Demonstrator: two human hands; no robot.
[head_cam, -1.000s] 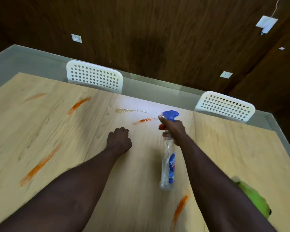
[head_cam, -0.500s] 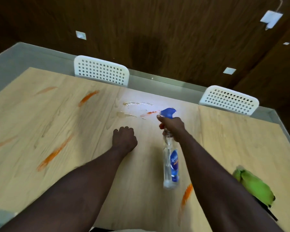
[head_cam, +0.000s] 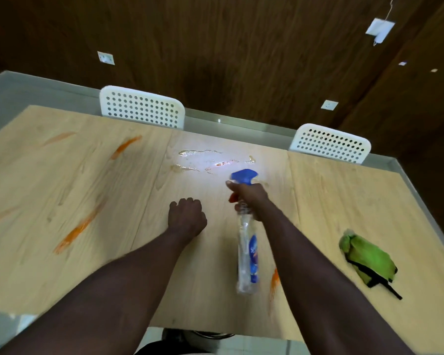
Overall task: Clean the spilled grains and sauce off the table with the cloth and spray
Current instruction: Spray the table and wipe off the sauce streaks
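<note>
Clear spray bottle point(head_cam: 247, 254) lifted, blue nozzle toward wet sauce streaks point(head_cam: 215, 162); crumpled green cloth point(head_cam: 367, 260) right

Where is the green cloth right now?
In the head view, the green cloth lies loose on the right side of the table, beyond the right arm; neither hand touches it, and the right hand holds the spray bottle.

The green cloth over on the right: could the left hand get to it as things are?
Probably not easily. The left hand rests as a fist mid-table, and the right arm holding the spray bottle lies between it and the green cloth.
</note>
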